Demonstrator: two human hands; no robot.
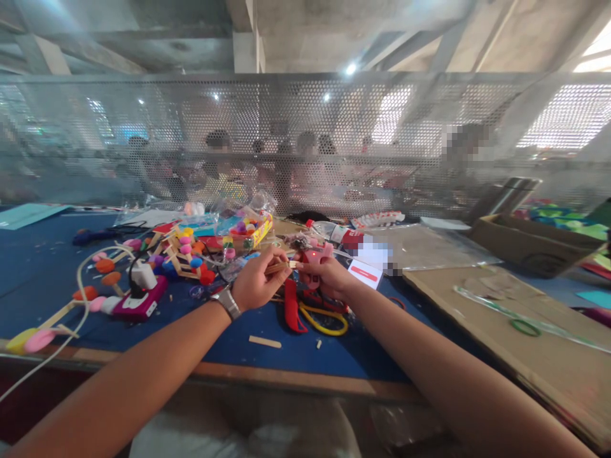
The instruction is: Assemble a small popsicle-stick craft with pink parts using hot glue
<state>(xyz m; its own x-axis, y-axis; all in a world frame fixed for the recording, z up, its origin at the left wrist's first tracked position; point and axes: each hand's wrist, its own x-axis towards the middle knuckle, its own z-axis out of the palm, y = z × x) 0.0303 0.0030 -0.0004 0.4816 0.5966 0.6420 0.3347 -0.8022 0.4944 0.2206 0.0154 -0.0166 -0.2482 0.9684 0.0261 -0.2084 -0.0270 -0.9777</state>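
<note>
Near the middle of the table, my left hand (pixel 258 280) pinches a few thin wooden craft sticks (pixel 277 268), their ends pointing right. My right hand (pixel 330 278) is wrapped round a pink glue gun (pixel 315 256) with a small red light lit. The gun's tip meets or nearly meets the stick ends; I cannot tell whether they touch. Just below my hands lie a red-handled tool (pixel 292 308) and a yellow loop handle (pixel 327 323), perhaps of scissors. A loose craft stick (pixel 265 342) rests near the front edge.
Left of my hands are stick frames with colourful pom-poms (pixel 185 251) and a purple power strip (pixel 138 306) with a white cable. Behind sit a red-labelled bottle (pixel 337 233) and a phone (pixel 365 272). Cardboard (pixel 477 312) and an open box (pixel 537 245) lie right. A perforated screen (pixel 286 114) stands beyond.
</note>
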